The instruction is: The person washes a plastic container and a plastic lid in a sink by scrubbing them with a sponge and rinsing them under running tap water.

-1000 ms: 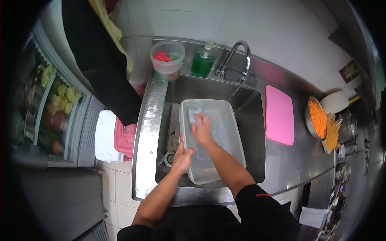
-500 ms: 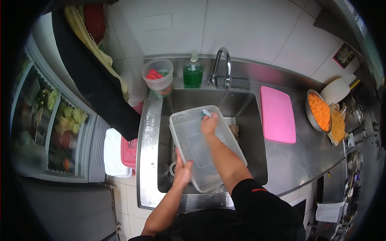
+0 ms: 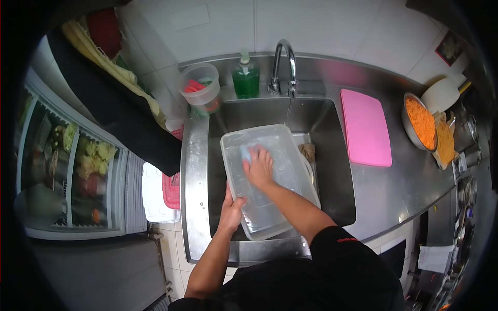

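A clear rectangular plastic container (image 3: 265, 213) is held tilted over the steel sink (image 3: 334, 181). My left hand (image 3: 232, 211) grips its left rim, thumb on the inner side and fingers outside. Inside the container, my right hand (image 3: 259, 167) presses a pale bluish sponge (image 3: 246, 151) against the upper left of the base; blur and the fingers hide much of it. Water runs from the chrome faucet (image 3: 284, 65) behind the container's far edge. A brown wad (image 3: 307, 151) lies in the sink to the right of the container.
Behind the sink stand a plastic tub (image 3: 201, 96) with red items and a green soap bottle (image 3: 245, 79). A pink cutting board (image 3: 366, 128) lies on the right counter, near a bowl of shredded carrot (image 3: 420, 123). Dark cloth (image 3: 111, 111) hangs at left beside a glass-fronted fridge (image 3: 72, 160).
My right hand has moved the sponge left and down from the container's far edge onto its base. My left hand keeps its hold. The view has shifted slightly.
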Motion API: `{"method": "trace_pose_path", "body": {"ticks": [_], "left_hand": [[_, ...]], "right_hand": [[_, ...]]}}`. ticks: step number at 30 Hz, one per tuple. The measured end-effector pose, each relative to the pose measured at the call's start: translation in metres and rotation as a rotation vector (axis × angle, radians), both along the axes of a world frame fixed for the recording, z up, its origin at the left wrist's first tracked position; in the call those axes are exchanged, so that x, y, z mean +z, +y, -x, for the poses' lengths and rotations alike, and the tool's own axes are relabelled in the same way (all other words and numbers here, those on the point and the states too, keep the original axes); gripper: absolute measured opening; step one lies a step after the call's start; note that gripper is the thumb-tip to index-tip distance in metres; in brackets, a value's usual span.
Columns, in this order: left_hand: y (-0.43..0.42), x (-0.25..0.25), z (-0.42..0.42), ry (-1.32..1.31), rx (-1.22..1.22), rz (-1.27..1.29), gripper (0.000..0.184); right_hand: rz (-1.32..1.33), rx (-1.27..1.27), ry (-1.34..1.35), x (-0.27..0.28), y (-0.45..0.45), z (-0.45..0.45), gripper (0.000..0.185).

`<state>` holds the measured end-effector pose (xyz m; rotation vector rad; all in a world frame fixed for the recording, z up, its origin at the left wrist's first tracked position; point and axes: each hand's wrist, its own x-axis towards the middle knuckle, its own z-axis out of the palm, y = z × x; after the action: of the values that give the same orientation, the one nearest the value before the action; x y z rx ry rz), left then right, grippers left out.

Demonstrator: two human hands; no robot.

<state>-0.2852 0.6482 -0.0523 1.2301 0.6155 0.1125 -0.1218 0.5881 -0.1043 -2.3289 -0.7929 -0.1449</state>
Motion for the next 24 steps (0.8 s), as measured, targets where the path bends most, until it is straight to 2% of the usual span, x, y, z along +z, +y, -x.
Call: {"method": "trace_pose_path", "body": {"ticks": [2, 5, 9, 11, 14, 16, 18, 19, 21, 24], "left_hand": [[-0.009, 0.007, -0.002, 0.059, -0.045, 0.002, 0.083], [-0.008, 0.03, -0.007, 0.099, -0.082, 0.08, 0.082], [0.007, 0.02, 0.001, 0.174, -0.046, 0.181, 0.079], [0.011, 0.015, 0.0, 0.169, -0.03, 0.151, 0.077], [0.02, 0.007, -0.002, 0.124, 0.006, 0.142, 0.076], [0.021, 0.003, 0.003, 0.055, 0.054, 0.101, 0.076], [0.021, 0.003, 0.006, 0.065, 0.038, 0.041, 0.078], [0.019, 0.002, 0.007, 0.07, 0.032, 0.013, 0.078], [0.01, 0.011, 0.007, 0.07, -0.052, -0.034, 0.08], [0.007, 0.016, -0.004, 0.035, -0.111, -0.132, 0.081]], "right_hand": [[-0.002, -0.311, 0.057, -0.003, 0.023, -0.012, 0.051], [-0.009, -0.094, -0.041, -0.005, 0.036, 0.009, 0.045], [0.05, 0.219, 0.051, -0.009, 0.024, 0.02, 0.041], [0.138, 0.402, 0.086, -0.004, 0.004, 0.024, 0.039], [0.13, 0.796, 0.088, 0.011, -0.035, 0.036, 0.038], [0.173, 0.777, 0.082, 0.002, -0.058, 0.023, 0.038], [0.207, 0.555, 0.066, -0.005, -0.062, 0.001, 0.038], [0.219, 0.347, 0.058, -0.008, -0.06, -0.011, 0.038], [0.074, -0.038, 0.034, -0.016, -0.039, -0.027, 0.053], [0.061, -0.068, -0.037, -0.013, -0.004, 0.001, 0.07]]}}
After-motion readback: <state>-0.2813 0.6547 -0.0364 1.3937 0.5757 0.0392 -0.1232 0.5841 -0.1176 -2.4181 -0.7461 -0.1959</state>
